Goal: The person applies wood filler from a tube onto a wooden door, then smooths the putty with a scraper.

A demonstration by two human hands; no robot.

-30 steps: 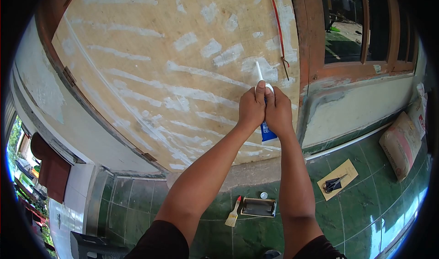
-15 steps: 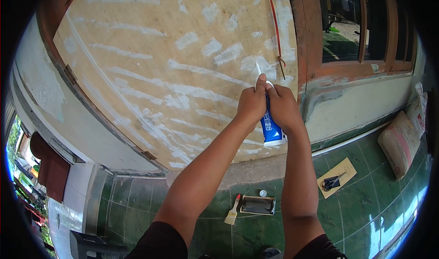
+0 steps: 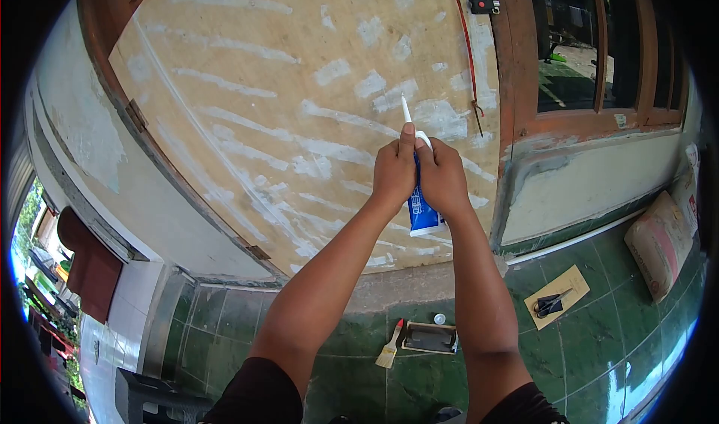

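A blue tube point(image 3: 424, 216) with a white nozzle is squeezed between my two hands, its nozzle pointing up at a wooden door panel point(image 3: 247, 34) streaked with white patches. My left hand point(image 3: 395, 171) wraps the tube's left side, thumb up along it. Around the right side close the fingers of my right hand point(image 3: 443, 175). The palms hide the tube's upper body. The nozzle tip is over a white patch; whether it touches the panel I cannot tell.
On the green tiles lie a brush point(image 3: 390, 346), a black sanding block point(image 3: 429, 338), a small white cap point(image 3: 440, 319), and scissors point(image 3: 551, 304) on brown paper. A sack point(image 3: 659, 246) leans at right. A red cord point(image 3: 469, 53) hangs on the door.
The view has shifted, so the door and floor items sit further right. Both hands and the tube have moved left across the panel, still gripping.
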